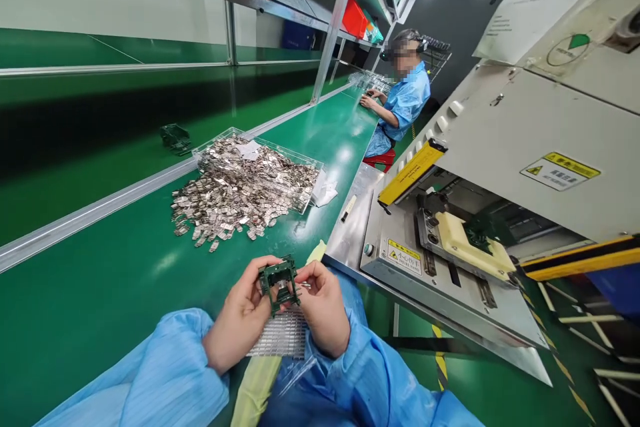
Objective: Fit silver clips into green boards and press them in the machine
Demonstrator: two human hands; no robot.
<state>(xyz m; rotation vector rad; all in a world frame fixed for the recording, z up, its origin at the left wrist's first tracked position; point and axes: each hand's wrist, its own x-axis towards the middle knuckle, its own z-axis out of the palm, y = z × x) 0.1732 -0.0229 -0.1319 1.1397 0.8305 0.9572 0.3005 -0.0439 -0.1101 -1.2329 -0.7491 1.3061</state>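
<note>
Just over the table's front edge, my left hand (243, 310) is closed around the left side of a dark green plastic frame (273, 271) with an open middle. Close against the frame's right side, my right hand (325, 307) has its thumb and fingers pinched together. A small metal piece (305, 285) shows as a pale sliver at those fingertips. Beneath both hands lies a silvery sheet (280, 335) of small pieces set in rows, partly hidden by the hands. Whether the right fingertips touch the frame, I cannot tell.
A heap of small metal pieces (235, 193) spills from a clear tray (313, 177) on the green table (165, 307). Behind it sits a dark green part (175, 139). On the right stands a press machine (400, 240) with a cream fixture (470, 247). A co-worker (407, 93) sits farther along.
</note>
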